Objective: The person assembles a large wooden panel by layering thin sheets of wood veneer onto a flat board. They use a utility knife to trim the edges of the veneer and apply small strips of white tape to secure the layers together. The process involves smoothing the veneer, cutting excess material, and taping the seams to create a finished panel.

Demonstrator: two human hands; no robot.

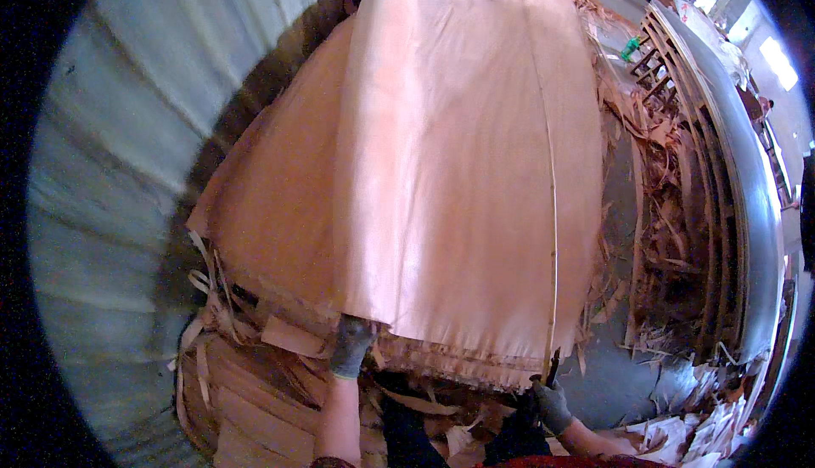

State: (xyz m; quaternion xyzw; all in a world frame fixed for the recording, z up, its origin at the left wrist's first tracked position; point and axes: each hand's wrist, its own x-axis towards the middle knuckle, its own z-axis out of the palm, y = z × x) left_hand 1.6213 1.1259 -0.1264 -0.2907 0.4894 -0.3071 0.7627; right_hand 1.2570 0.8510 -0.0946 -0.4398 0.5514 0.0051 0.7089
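Pale glare down wood sheet; picture edges bowed.

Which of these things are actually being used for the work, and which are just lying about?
In use, it seems:
- wood sheet, left hand at its near edge
- thin stick along the sheet
- dark tool in the right hand

Apparently just around:
- scraps to the right
- green object, too small to identify
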